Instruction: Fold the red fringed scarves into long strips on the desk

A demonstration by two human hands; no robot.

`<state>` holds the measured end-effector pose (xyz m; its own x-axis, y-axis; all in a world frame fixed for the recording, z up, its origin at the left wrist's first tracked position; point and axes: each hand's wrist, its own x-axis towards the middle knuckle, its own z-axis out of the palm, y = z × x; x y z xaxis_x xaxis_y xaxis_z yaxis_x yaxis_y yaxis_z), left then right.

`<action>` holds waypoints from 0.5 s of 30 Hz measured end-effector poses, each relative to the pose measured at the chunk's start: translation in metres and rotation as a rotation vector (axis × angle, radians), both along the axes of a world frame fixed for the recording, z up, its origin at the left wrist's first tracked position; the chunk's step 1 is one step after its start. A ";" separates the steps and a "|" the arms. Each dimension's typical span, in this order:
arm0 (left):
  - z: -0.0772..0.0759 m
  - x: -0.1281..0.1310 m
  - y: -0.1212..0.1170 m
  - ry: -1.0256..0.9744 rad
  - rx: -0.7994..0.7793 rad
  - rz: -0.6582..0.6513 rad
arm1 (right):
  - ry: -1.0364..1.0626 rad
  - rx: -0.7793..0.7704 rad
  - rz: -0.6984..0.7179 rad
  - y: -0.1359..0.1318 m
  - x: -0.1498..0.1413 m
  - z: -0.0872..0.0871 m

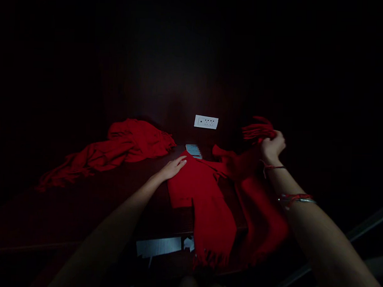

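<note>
My left hand (174, 167) lies with fingers stretched out on the upper left edge of a red scarf (196, 183). That scarf is partly folded over on the dark tabletop, and one fringed end drops past the front edge. Raised at the right, my right hand (273, 145) is closed around the fringed end of a red scarf (260, 204), whose cloth hangs down and spreads beside the table. Whether both stretches of cloth belong to one scarf I cannot tell. Another red scarf (131, 141) lies crumpled at the left, its fringe trailing toward the front left.
A white socket plate (206, 122) is on the dark wall behind. A small light-blue card or paper (193, 151) lies near the wall, just beyond the scarf. Below the table's front edge, a pale flat panel (159, 246) shows. Most of the surroundings are very dark.
</note>
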<state>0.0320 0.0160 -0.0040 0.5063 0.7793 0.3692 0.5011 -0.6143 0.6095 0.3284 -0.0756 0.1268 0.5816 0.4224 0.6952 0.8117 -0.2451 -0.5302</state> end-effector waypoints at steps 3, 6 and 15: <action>-0.006 -0.003 0.007 0.059 0.001 0.030 | -0.271 -0.192 -0.144 -0.016 0.018 0.006; -0.009 -0.007 0.013 0.078 0.005 0.076 | -0.623 -0.557 0.096 -0.012 -0.010 -0.017; -0.014 -0.019 0.018 0.006 -0.110 0.083 | -0.517 -0.799 0.469 0.054 -0.101 -0.096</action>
